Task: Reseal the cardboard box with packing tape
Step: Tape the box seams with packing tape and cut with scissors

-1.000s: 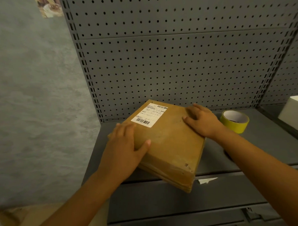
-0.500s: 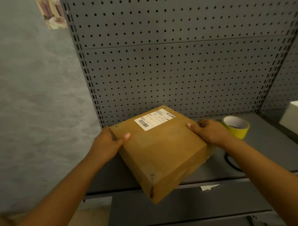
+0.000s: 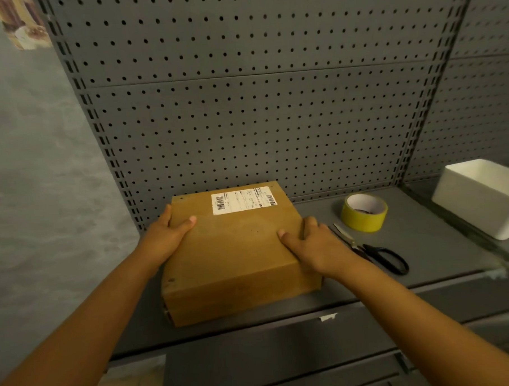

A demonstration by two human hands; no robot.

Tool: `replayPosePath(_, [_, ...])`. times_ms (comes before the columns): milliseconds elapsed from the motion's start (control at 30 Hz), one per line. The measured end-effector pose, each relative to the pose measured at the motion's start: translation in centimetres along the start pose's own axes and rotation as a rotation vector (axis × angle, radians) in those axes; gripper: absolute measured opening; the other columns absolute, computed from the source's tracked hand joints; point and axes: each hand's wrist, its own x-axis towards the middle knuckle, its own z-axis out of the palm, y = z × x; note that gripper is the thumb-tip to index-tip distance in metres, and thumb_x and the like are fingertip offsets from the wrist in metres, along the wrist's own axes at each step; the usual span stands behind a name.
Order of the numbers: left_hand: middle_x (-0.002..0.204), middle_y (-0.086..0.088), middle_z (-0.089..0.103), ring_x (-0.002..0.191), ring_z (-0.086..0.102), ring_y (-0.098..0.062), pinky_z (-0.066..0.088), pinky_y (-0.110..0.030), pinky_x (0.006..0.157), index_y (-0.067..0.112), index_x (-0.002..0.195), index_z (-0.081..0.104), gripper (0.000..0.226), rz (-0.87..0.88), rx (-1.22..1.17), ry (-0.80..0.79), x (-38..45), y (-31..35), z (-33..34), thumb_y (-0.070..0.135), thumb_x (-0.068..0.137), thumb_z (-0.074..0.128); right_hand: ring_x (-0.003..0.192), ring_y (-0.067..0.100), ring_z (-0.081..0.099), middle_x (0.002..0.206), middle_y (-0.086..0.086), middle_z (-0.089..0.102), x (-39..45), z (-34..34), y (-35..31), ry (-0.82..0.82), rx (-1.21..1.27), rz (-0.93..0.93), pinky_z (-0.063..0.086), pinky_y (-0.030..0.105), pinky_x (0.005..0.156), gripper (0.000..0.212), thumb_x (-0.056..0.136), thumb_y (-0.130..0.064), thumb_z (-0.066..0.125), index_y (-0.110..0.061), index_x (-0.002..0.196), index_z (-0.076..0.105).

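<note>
Grey metal shelf (image 3: 424,243) before pegboard: cardboard box (image 3: 235,252) lies flat, label up.

Left hand (image 3: 162,240) and right hand (image 3: 314,245) grip its sides. Positioning step; next, reach yellow packing tape (image 3: 364,213) beside scissors (image 3: 375,253).

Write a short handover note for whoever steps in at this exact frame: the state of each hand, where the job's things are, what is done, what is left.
Left hand: grips the left edge of the cardboard box, thumb on top.
Right hand: grips the box's right edge, thumb on top.
Box: flat on the grey shelf, shipping label facing up at the far side.
Yellow tape roll: on the shelf right of the box, untouched. Scissors lie in front of it.
Done: box set in place. No fresh tape visible on it.
Left: take the roll, tape the seam, cut, press down.
</note>
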Motion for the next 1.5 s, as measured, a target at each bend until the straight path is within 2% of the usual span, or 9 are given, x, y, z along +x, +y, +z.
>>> replayPosePath(367, [0.156, -0.01, 0.025, 0.136, 0.035, -0.034, 0.031, -0.045, 0.108, 0.025, 0.153, 0.007, 0.072, 0.068, 0.229, -0.007, 0.8, -0.3, 0.0, 0.054, 0.095, 0.037, 0.12, 0.028, 0.047, 0.137, 0.008, 0.039, -0.3, 0.0, 0.3, -0.012, -0.012, -0.05, 0.043, 0.04, 0.096, 0.067, 0.09, -0.065, 0.038, -0.017, 0.135, 0.03])
replayPosePath(467, [0.154, -0.012, 0.025, 0.135, 0.034, -0.034, 0.03, -0.046, 0.11, 0.021, 0.151, 0.023, 0.06, 0.163, 0.404, 0.072, 0.8, 0.0, 0.1, 0.046, 0.099, 0.036, 0.101, 0.018, 0.056, 0.122, 0.005, 0.056, 0.6, -2.1, 1.7, 0.086, -0.062, -0.219, 0.046, 0.031, 0.081, 0.047, 0.095, -0.051, 0.045, -0.018, 0.128, 0.049])
replayPosePath(567, [0.148, -0.006, 0.036, 0.131, 0.038, -0.029, 0.029, -0.045, 0.111, 0.019, 0.136, 0.048, 0.039, 0.329, 0.527, 0.207, 0.4, 0.6, 0.9, 0.032, 0.1, 0.039, 0.108, 0.024, 0.057, 0.12, 0.008, 0.06, 2.7, -4.4, 5.2, 0.302, -0.104, -0.279, 0.048, 0.035, 0.088, 0.034, 0.095, -0.033, 0.053, -0.015, 0.124, 0.057])
replayPosePath(767, [0.136, -0.003, 0.049, 0.117, 0.049, -0.019, 0.039, -0.029, 0.096, 0.02, 0.128, 0.056, 0.034, 0.434, 0.556, 0.151, -1.2, 2.9, 2.8, 0.031, 0.101, 0.039, 0.134, 0.025, 0.036, 0.144, 0.006, 0.043, 5.8, -7.5, 12.4, 0.299, -0.536, -0.002, 0.024, 0.039, 0.112, 0.046, 0.093, -0.025, 0.054, -0.017, 0.137, 0.046])
replayPosePath(933, [0.134, 0.003, 0.051, 0.109, 0.044, -0.004, 0.033, -0.019, 0.089, 0.023, 0.125, 0.058, 0.03, 0.513, 0.527, 0.057, -2.4, 3.9, 3.6, 0.031, 0.1, 0.044, 0.126, 0.021, 0.047, 0.124, 0.004, 0.059, 6.5, -7.7, 13.2, 0.297, -0.625, -0.02, 0.004, 0.041, 0.118, 0.036, 0.094, -0.015, 0.048, -0.025, 0.128, 0.054])
replayPosePath(1067, [0.13, 0.007, 0.055, 0.11, 0.044, 0.0, 0.034, -0.017, 0.091, 0.027, 0.119, 0.061, 0.025, 0.547, 0.435, 0.023, -2.9, 4.9, 4.7, 0.03, 0.098, 0.047, 0.091, 0.031, 0.058, 0.081, 0.009, 0.062, 6.2, -7.4, 10.8, 0.333, -0.361, -0.129, 0.022, 0.04, 0.113, 0.027, 0.096, -0.015, 0.049, -0.014, 0.122, 0.057])
replayPosePath(1200, [0.124, 0.014, 0.058, 0.107, 0.048, 0.001, 0.035, -0.009, 0.083, 0.028, 0.119, 0.063, 0.026, 0.559, 0.31, 0.0, -3.8, 7.4, 5.9, 0.03, 0.098, 0.049, 0.092, 0.025, 0.057, 0.1, 0.009, 0.064, 4.1, -7.6, 5.6, 0.29, 0.001, -0.327, 0.043, 0.032, 0.075, 0.018, 0.095, -0.019, 0.056, -0.013, 0.112, 0.061])
replayPosePath(1333, [0.107, 0.017, 0.06, 0.091, 0.051, 0.007, 0.035, -0.004, 0.07, 0.027, 0.117, 0.064, 0.024, 0.576, 0.197, 0.0, -4.3, 9.5, 6.3, 0.033, 0.095, 0.055, 0.094, 0.021, 0.056, 0.102, 0.006, 0.063, 2.4, -7.6, 1.4, 0.23, 0.068, -0.51, 0.045, 0.033, 0.079, 0.012, 0.094, -0.019, 0.057, -0.02, 0.105, 0.062])
replayPosePath(1500, [0.108, 0.011, 0.065, 0.099, 0.059, -0.001, 0.043, -0.01, 0.078, 0.023, 0.117, 0.063, 0.028, 0.584, 0.072, -0.034, -4.6, 10.5, 5.7, 0.029, 0.089, 0.065, 0.095, 0.02, 0.053, 0.1, 0.006, 0.062, 1.6, -6.9, -0.7, 0.22, 0.024, -0.599, 0.043, 0.031, 0.078, 0.011, 0.093, -0.022, 0.058, -0.025, 0.103, 0.062])
